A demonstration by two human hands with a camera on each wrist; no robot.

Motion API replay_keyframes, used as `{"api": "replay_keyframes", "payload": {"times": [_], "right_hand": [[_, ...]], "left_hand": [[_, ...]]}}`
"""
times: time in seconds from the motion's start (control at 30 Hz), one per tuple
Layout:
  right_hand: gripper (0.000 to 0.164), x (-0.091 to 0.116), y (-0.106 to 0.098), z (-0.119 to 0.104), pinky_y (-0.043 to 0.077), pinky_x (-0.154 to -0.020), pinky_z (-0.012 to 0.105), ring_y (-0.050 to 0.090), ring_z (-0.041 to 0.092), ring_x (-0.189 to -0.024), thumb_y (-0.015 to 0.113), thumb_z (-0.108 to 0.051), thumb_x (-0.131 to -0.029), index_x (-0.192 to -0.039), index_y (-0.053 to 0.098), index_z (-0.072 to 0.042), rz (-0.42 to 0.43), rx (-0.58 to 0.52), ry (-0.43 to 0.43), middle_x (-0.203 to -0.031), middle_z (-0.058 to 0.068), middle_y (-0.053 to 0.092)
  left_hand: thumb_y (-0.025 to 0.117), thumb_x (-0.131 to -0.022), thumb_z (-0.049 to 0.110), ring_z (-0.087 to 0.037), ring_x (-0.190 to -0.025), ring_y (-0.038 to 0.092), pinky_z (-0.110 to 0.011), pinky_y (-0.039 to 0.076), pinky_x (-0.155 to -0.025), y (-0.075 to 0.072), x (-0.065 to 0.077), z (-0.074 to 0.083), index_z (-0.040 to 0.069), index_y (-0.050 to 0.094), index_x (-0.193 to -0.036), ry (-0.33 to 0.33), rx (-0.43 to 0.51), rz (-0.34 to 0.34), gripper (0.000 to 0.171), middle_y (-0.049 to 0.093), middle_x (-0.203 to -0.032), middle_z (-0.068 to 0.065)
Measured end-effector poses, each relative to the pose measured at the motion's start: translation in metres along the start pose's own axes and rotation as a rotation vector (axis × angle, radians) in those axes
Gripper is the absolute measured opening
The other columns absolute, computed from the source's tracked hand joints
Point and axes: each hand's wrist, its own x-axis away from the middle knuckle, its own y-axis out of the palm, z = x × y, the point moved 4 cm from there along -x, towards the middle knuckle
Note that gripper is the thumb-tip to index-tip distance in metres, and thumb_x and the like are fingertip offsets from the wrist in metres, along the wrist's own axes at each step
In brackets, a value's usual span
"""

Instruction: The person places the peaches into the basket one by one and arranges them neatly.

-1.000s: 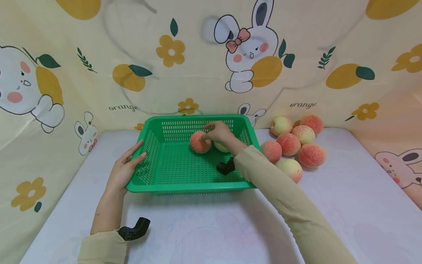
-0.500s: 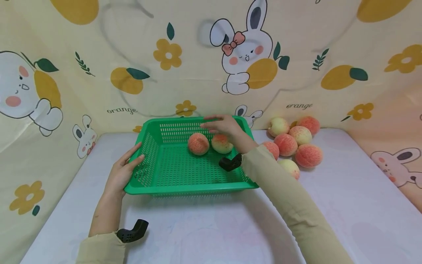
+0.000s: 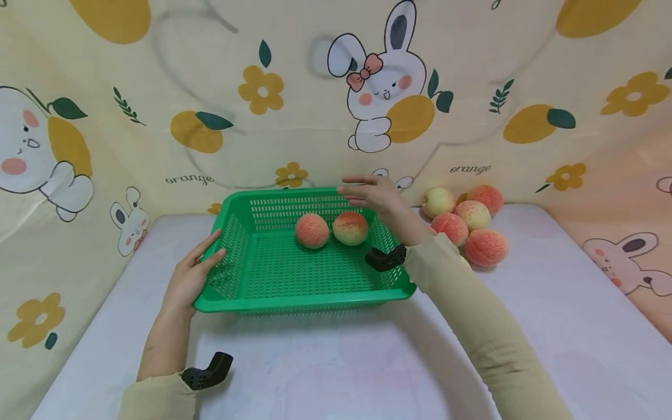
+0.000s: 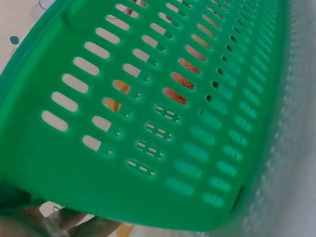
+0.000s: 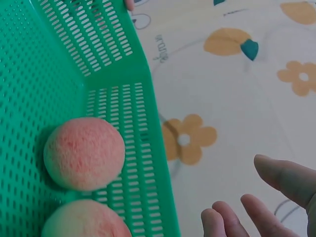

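Note:
A green plastic basket [image 3: 304,304] with slotted walls stands on the table. Two peaches lie inside toward its back wall: a pink peach [image 3: 312,231] and, to its right, a red and yellow peach [image 3: 350,228]. My left hand [image 3: 185,280] holds the basket by its left rim, with fingers and thumb at the edge. From the left wrist view, fingertips [image 4: 94,228] show below the slotted wall. Over the basket's back right corner, my right hand [image 3: 380,195] has its fingers extended and nothing in it. In the right wrist view, thumb and fingers are apart, beside the rim.
Several more peaches [image 3: 486,247] lie in a group on the table right of the basket, some partly hidden by the right arm. Behind the white tabletop [image 3: 304,367] hangs a printed cloth [image 3: 294,134] with rabbits and oranges.
My right hand has let go of the pink peach in the basket and moved up and right toward the back right corner. The left hand has stayed on the rim.

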Motion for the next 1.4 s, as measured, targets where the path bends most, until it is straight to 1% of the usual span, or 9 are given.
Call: {"api": "replay_keyframes", "payload": {"times": [0.2,0.33,0.47,0.7,0.8,0.93,1.0,1.17,1.4], "right_hand": [[0.048,0.009,-0.016,-0.003,0.039,-0.107,0.040,0.049,0.034,-0.127,0.064,-0.011,-0.092,-0.136,0.050,0.002,-0.001,0.035,-0.016,-0.140,0.017,0.049],[0.047,0.015,-0.030,-0.004,0.042,-0.104,0.039,0.058,0.026,-0.114,0.066,-0.015,-0.091,-0.133,0.053,0.001,0.031,0.081,-0.034,-0.134,0.013,0.054],[0.048,0.019,-0.045,-0.004,0.044,-0.103,0.036,0.061,0.015,-0.101,0.067,-0.018,-0.091,-0.133,0.053,0.002,0.057,0.104,-0.039,-0.125,0.008,0.058],[0.050,0.028,-0.068,0.001,0.040,-0.106,0.038,0.052,0.029,-0.123,0.066,-0.022,-0.092,-0.136,0.051,-0.002,0.097,0.140,0.016,-0.135,0.011,0.053],[0.053,0.033,-0.081,0.004,0.049,-0.088,0.026,0.051,0.028,-0.123,0.066,-0.030,-0.091,-0.137,0.051,-0.009,0.116,0.197,0.066,-0.138,0.010,0.051],[0.057,0.043,-0.096,0.008,0.045,-0.077,0.024,0.050,0.026,-0.122,0.067,-0.040,-0.089,-0.138,0.051,-0.015,0.126,0.290,0.107,-0.137,0.007,0.052],[0.058,0.048,-0.102,0.011,0.046,-0.093,0.032,0.049,0.027,-0.121,0.066,-0.039,-0.090,-0.139,0.050,-0.013,0.125,0.303,0.104,-0.137,0.008,0.051],[0.059,0.056,-0.115,0.020,0.037,-0.107,0.045,0.049,0.025,-0.122,0.064,-0.040,-0.091,-0.141,0.047,-0.013,0.105,0.292,0.113,-0.135,0.006,0.053],[0.061,0.067,-0.133,0.031,0.027,-0.112,0.050,0.053,0.021,-0.121,0.067,-0.043,-0.088,-0.138,0.051,-0.012,0.115,0.280,0.122,-0.106,-0.014,0.068]], "left_hand": [[0.052,-0.098,0.038,-0.014,-0.120,0.045,-0.015,0.047,-0.074,0.000,0.000,0.000,0.037,0.033,-0.148,-0.004,0.013,-0.005,0.053,0.021,-0.159,-0.001],[0.052,-0.098,0.039,-0.018,-0.131,0.035,-0.014,0.044,-0.076,-0.001,0.001,0.000,0.037,0.033,-0.148,-0.009,0.008,-0.001,0.054,0.019,-0.159,0.001],[0.052,-0.098,0.039,-0.014,-0.121,0.041,-0.014,0.046,-0.075,-0.002,0.002,0.000,0.038,0.033,-0.148,-0.014,0.015,0.004,0.053,0.020,-0.159,0.000],[0.052,-0.098,0.040,-0.003,-0.097,0.050,-0.017,0.047,-0.070,-0.002,0.002,0.000,0.038,0.034,-0.148,-0.014,-0.010,0.006,0.053,0.021,-0.159,-0.003],[0.052,-0.098,0.040,-0.004,-0.094,0.052,-0.017,0.048,-0.069,-0.002,0.002,0.000,0.037,0.034,-0.148,-0.009,-0.008,0.006,0.053,0.021,-0.159,-0.004],[0.052,-0.098,0.040,-0.012,-0.116,0.044,-0.015,0.046,-0.074,-0.001,0.002,-0.001,0.037,0.034,-0.148,0.000,-0.005,0.013,0.053,0.020,-0.160,-0.003],[0.053,-0.097,0.041,-0.015,-0.124,0.038,-0.015,0.046,-0.075,0.000,0.001,-0.001,0.038,0.035,-0.147,-0.003,0.003,0.014,0.053,0.020,-0.160,-0.003],[0.052,-0.097,0.042,-0.022,-0.134,0.032,-0.014,0.044,-0.076,-0.001,0.002,-0.001,0.039,0.034,-0.147,-0.006,0.012,0.002,0.054,0.018,-0.160,-0.002],[0.052,-0.098,0.042,-0.010,-0.117,0.042,-0.014,0.047,-0.074,0.001,0.003,0.001,0.037,0.033,-0.148,-0.007,0.013,-0.003,0.054,0.018,-0.160,-0.003]]}}
